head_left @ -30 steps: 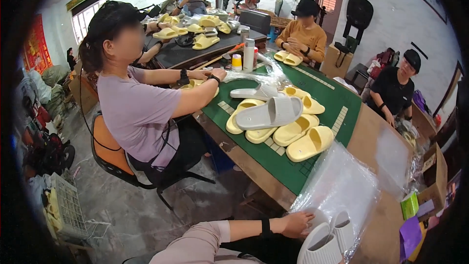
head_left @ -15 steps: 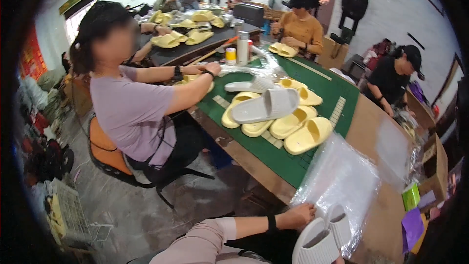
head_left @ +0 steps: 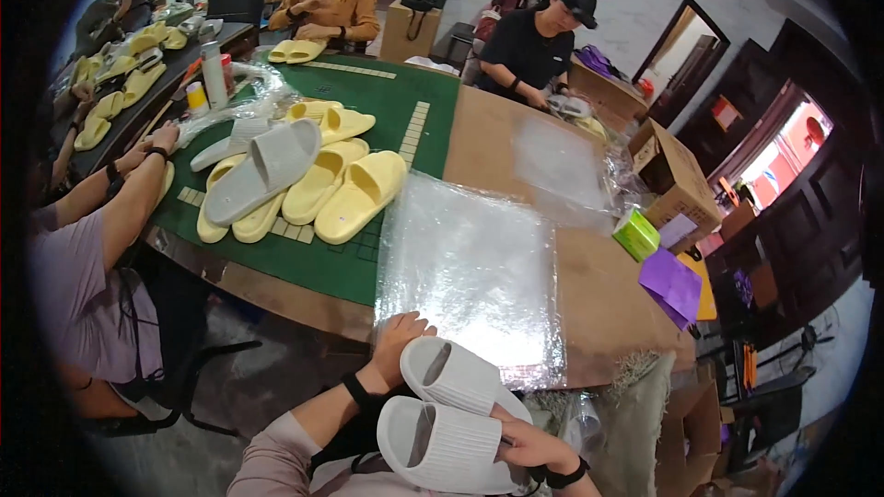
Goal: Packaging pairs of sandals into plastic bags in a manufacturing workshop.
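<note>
Before the near edge of the surface (head_left: 603, 299), two light grey slippers (head_left: 458, 385) lie side by side, one slightly overlapping the other. The right grip (head_left: 534, 449) is closed on them at their toe ends. The left grip (head_left: 402, 336) is just beside the farther slipper's heel, fingers loosely curled at the corner of a stack of clear plastic bags (head_left: 474, 258); whether it pinches any, I cannot tell. The bags lie flat. Left of them, on a green mat (head_left: 184, 225), grey and yellow slippers (head_left: 359, 198) are piled, near a tall flask (head_left: 214, 78). To the right stands an open carton (head_left: 677, 189), its contents too dark to make out, with small dark printing on its side; a green packet (head_left: 635, 234) and a purple sheet (head_left: 669, 287) are near it.
</note>
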{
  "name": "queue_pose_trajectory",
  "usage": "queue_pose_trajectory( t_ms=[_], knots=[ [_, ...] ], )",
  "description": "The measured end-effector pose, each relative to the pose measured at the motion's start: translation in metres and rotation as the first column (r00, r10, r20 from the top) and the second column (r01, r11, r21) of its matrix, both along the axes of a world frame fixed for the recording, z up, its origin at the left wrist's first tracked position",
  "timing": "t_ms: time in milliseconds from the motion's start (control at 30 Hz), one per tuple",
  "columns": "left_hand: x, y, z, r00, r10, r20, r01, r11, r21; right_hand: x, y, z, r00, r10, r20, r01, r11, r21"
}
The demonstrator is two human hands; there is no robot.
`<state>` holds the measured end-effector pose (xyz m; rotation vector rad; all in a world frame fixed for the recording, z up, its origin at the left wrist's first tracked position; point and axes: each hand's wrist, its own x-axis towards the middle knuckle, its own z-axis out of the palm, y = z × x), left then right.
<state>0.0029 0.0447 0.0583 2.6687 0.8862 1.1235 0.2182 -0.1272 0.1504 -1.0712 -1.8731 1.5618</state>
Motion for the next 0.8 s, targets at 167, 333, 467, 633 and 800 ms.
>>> queue_pose_trajectory(
  t_ms=[167,333,467,633,800],
  knots=[
    [-0.002,-0.004,-0.005,0.998,-0.005,-0.066,0.006,1.0,0.019,0.009,-0.012,-0.008,0.999,0.003,0.051,0.002,0.996,-0.088],
    [-0.002,-0.005,-0.009,0.996,0.044,-0.083,-0.055,0.99,-0.13,0.007,-0.015,-0.011,0.999,0.001,-0.037,-0.006,0.993,-0.119],
    [-0.007,-0.008,-0.001,0.984,-0.031,-0.178,-0.004,0.982,-0.189,0.008,-0.015,-0.01,1.0,-0.021,0.0,0.021,0.993,-0.113],
    [-0.009,-0.01,-0.014,0.987,-0.094,-0.132,0.051,0.953,-0.3,0.007,-0.015,-0.003,1.0,-0.018,-0.009,0.016,0.985,-0.174],
    [-0.002,-0.01,-0.007,0.994,-0.031,-0.101,0.012,0.983,-0.184,0.008,-0.016,-0.003,0.999,-0.048,-0.008,0.046,0.983,-0.178]
  ],
)
